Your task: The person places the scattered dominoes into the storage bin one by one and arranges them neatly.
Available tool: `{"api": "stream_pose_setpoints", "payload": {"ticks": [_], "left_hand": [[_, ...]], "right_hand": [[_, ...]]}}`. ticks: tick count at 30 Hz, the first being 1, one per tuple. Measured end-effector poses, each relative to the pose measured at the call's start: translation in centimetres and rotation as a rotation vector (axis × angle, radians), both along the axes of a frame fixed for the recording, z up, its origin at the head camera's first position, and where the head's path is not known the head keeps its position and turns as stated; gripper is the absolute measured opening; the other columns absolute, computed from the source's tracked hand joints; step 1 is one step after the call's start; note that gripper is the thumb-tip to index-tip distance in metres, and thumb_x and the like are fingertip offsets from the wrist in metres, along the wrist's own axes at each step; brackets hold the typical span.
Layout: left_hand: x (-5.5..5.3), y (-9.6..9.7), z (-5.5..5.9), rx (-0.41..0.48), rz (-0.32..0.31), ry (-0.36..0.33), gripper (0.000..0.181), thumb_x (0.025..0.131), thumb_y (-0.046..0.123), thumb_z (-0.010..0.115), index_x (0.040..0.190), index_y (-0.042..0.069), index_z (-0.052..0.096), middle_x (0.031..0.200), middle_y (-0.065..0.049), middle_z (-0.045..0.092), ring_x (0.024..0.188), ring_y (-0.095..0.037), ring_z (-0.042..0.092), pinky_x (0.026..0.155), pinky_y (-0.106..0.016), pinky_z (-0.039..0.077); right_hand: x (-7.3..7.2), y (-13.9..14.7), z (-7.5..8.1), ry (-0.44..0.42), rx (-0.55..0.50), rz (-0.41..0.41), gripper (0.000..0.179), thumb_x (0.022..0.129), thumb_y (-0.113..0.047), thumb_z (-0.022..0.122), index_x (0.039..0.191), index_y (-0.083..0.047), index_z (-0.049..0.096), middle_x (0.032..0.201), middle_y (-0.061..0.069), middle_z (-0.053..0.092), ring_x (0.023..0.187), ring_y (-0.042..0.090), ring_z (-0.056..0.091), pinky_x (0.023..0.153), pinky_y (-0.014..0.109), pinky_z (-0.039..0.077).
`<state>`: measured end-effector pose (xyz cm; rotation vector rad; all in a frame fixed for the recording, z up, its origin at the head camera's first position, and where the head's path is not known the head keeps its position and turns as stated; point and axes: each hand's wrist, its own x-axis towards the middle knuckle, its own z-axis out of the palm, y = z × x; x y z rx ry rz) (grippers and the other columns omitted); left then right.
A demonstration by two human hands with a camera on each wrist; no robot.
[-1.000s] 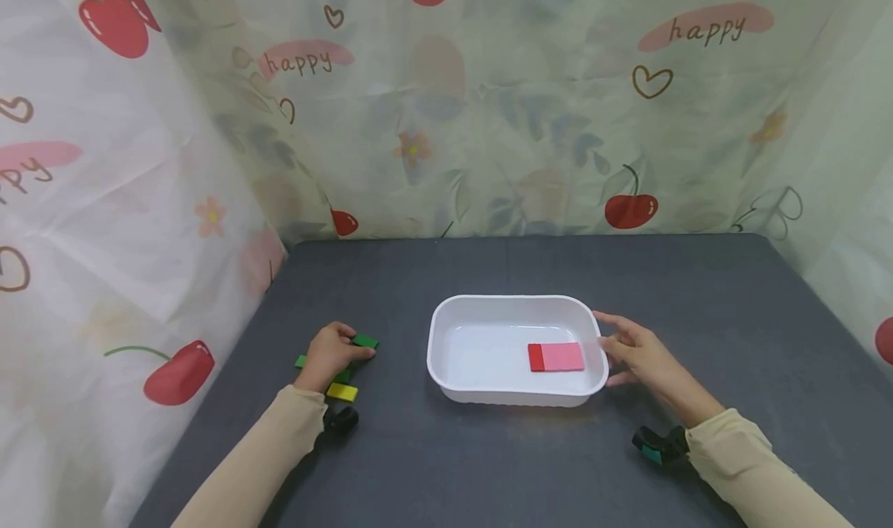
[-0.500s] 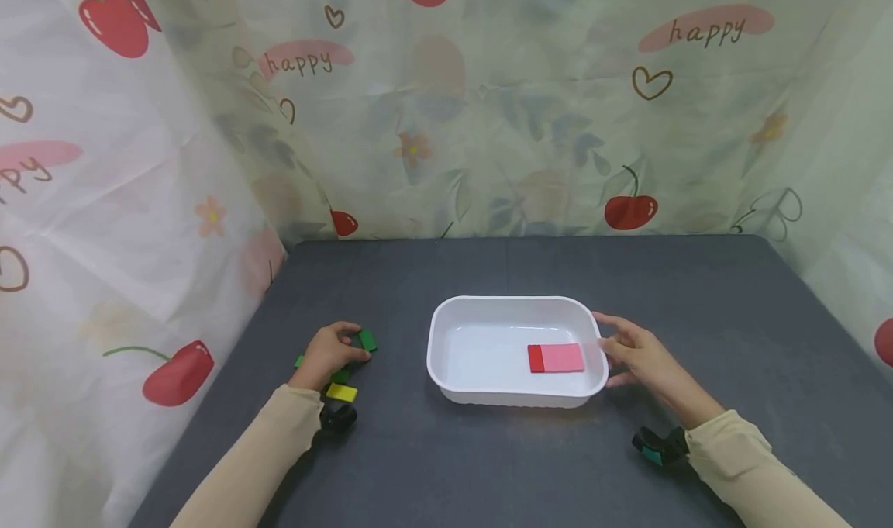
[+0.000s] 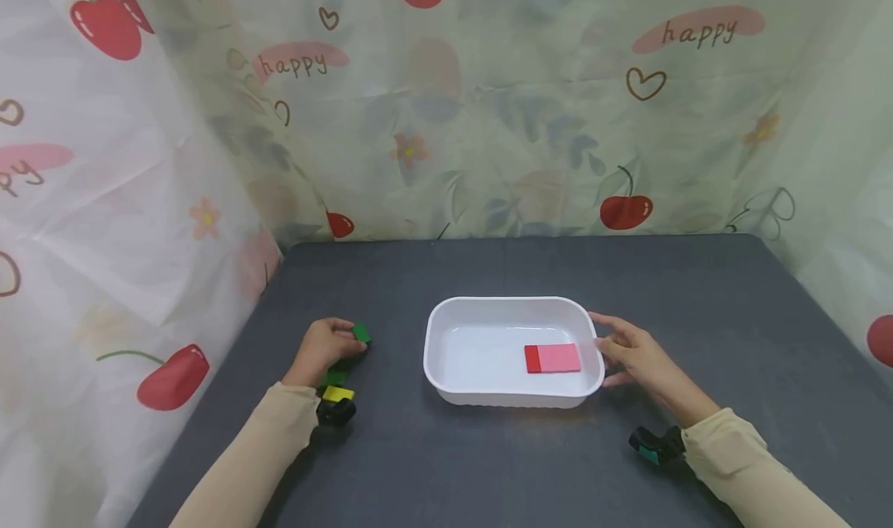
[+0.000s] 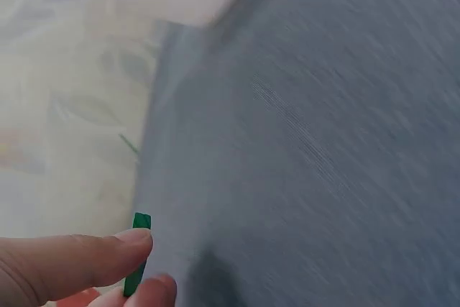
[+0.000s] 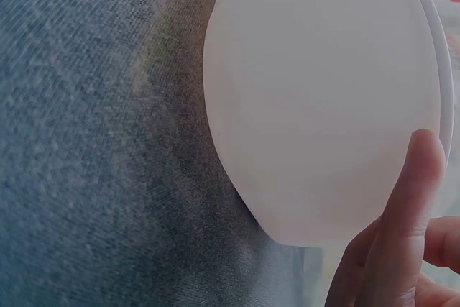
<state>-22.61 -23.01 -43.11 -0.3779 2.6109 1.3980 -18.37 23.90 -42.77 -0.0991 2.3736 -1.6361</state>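
My left hand [image 3: 324, 351] pinches a small flat green block [image 3: 361, 333] between thumb and fingertips, left of the white tray [image 3: 512, 397]. In the left wrist view the held green block [image 4: 142, 221] shows edge-on, a thin strip. Another green block [image 3: 336, 377] and a yellow block [image 3: 338, 394] lie on the table by that wrist, partly hidden by the hand. At the tray's right end, my right hand [image 3: 631, 350] touches the outer side and rim with extended fingers. Inside the tray lie a pink block [image 3: 560, 357] and a red block [image 3: 533, 359], side by side.
The dark grey table [image 3: 516, 466] carries the tray near its middle. Printed curtains [image 3: 446, 125] hang behind it and at both sides. Black wrist-worn devices [image 3: 336, 412] sit below both wrists.
My left hand has drawn slightly back with the green block, which has turned from lying flat to tilted between the fingertips. My right hand stays at the tray; the head view shifted slightly.
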Motion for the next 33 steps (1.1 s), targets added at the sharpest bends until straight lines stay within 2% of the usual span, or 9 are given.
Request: {"api": "stream_pose_setpoints", "payload": {"ticks": [7, 13, 16, 19, 25, 29, 33], "left_hand": [[-0.1, 2.1, 2.6, 0.129, -0.066, 0.064, 0.056, 0.084, 0.014, 0.074, 0.133, 0.001, 0.051, 0.125, -0.02, 0.062, 0.111, -0.029, 0.06, 0.099, -0.046, 0.045], [0.7, 6.2, 5.1, 0.227, -0.127, 0.12, 0.054, 0.083, 0.014, 0.075, 0.133, 0.007, 0.053, 0.123, -0.016, 0.063, 0.11, -0.026, 0.06, 0.102, -0.048, 0.042], [1.1, 8.3, 5.7, 0.258, -0.161, 0.131, 0.052, 0.082, 0.012, 0.076, 0.13, 0.008, 0.056, 0.118, -0.014, 0.066, 0.106, -0.024, 0.063, 0.103, -0.049, 0.042], [1.2, 10.3, 5.6, 0.281, -0.188, 0.118, 0.05, 0.081, 0.009, 0.077, 0.127, 0.009, 0.059, 0.112, -0.011, 0.068, 0.1, -0.021, 0.065, 0.1, -0.046, 0.045], [1.5, 13.8, 4.7, 0.324, -0.263, 0.106, 0.052, 0.077, 0.005, 0.08, 0.124, 0.007, 0.06, 0.104, -0.009, 0.071, 0.09, -0.017, 0.069, 0.088, -0.038, 0.053], [1.5, 15.6, 3.8, 0.342, -0.305, 0.106, 0.05, 0.076, 0.005, 0.08, 0.123, 0.006, 0.061, 0.101, -0.008, 0.071, 0.088, -0.016, 0.069, 0.086, -0.034, 0.054], [1.3, 16.9, 2.7, 0.319, -0.335, 0.095, 0.047, 0.075, 0.004, 0.081, 0.119, 0.006, 0.062, 0.096, -0.007, 0.072, 0.086, -0.016, 0.068, 0.085, -0.034, 0.055]], "right_hand": [[-0.1, 0.0, -0.1, -0.007, -0.003, 0.004, 0.059, 0.1, -0.02, 0.054, 0.151, -0.006, 0.028, 0.103, 0.021, 0.061, 0.079, 0.019, 0.061, 0.062, 0.037, 0.058], [-0.2, 0.1, -0.2, -0.01, 0.008, -0.001, 0.059, 0.1, -0.02, 0.053, 0.151, -0.006, 0.027, 0.104, 0.022, 0.06, 0.08, 0.02, 0.061, 0.062, 0.037, 0.058], [-0.1, 0.1, -0.2, -0.014, 0.013, -0.005, 0.059, 0.1, -0.02, 0.054, 0.151, -0.007, 0.028, 0.103, 0.021, 0.06, 0.08, 0.02, 0.061, 0.062, 0.037, 0.058], [-0.1, 0.1, -0.2, -0.014, 0.013, -0.004, 0.059, 0.1, -0.02, 0.054, 0.151, -0.007, 0.029, 0.102, 0.02, 0.06, 0.079, 0.02, 0.061, 0.063, 0.037, 0.058], [-0.1, 0.1, -0.2, -0.016, -0.002, -0.001, 0.059, 0.1, -0.02, 0.054, 0.151, -0.006, 0.027, 0.102, 0.019, 0.06, 0.079, 0.019, 0.06, 0.061, 0.036, 0.058], [-0.1, 0.1, -0.2, -0.018, -0.005, 0.002, 0.06, 0.1, -0.02, 0.054, 0.152, -0.007, 0.026, 0.103, 0.021, 0.059, 0.079, 0.019, 0.059, 0.061, 0.036, 0.058], [-0.1, 0.2, -0.3, -0.015, -0.004, 0.003, 0.06, 0.1, -0.02, 0.053, 0.152, -0.007, 0.026, 0.102, 0.021, 0.058, 0.079, 0.019, 0.059, 0.061, 0.036, 0.058]]}}
